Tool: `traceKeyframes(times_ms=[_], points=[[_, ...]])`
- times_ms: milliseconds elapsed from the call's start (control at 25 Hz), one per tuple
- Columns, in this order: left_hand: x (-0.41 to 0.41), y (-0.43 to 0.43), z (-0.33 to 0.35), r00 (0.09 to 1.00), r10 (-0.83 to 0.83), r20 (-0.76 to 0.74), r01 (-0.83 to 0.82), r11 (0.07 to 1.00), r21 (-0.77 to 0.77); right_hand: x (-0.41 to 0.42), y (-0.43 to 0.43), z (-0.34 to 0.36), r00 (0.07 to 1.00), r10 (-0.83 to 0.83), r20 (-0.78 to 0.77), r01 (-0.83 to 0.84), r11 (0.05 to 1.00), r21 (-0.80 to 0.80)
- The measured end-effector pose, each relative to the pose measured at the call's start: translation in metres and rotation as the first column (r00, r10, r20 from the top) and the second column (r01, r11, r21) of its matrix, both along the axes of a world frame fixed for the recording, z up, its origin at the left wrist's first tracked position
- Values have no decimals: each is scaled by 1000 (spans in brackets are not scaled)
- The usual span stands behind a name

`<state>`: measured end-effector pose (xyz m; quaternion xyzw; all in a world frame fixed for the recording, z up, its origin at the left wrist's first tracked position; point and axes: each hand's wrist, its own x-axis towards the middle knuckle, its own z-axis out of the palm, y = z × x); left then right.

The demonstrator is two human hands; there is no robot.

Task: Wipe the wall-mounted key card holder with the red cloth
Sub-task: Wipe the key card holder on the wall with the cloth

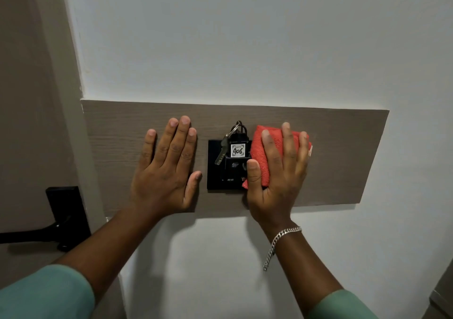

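Observation:
A black square key card holder is fixed to a grey-brown wood panel on the wall. A key tag marked 406 with a metal key sits in its slot. My right hand presses a folded red cloth flat against the holder's right edge and the panel beside it, covering that side. My left hand lies flat on the panel just left of the holder, fingers spread, holding nothing.
A black door handle and plate sit on the door at the lower left. White wall surrounds the panel. A silver bracelet hangs on my right wrist.

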<state>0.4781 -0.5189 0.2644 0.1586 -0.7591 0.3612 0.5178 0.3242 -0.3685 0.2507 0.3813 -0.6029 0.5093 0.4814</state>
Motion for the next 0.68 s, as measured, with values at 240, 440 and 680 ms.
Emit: traceKeyframes(times_ms=[240, 440, 680], points=[[-2, -1, -1, 1000, -3, -2, 3, 1000, 4, -17, 14, -17, 1000, 24, -20, -24, 1000, 16], [-1, 0, -1, 1000, -10, 6, 10, 1000, 10, -19, 15, -20, 983, 1, -185, 20, 994, 109], [-2, -2, -1, 1000, -17, 0, 17, 1000, 2, 12, -8, -29, 970, 59, 236, -25, 989, -144]])
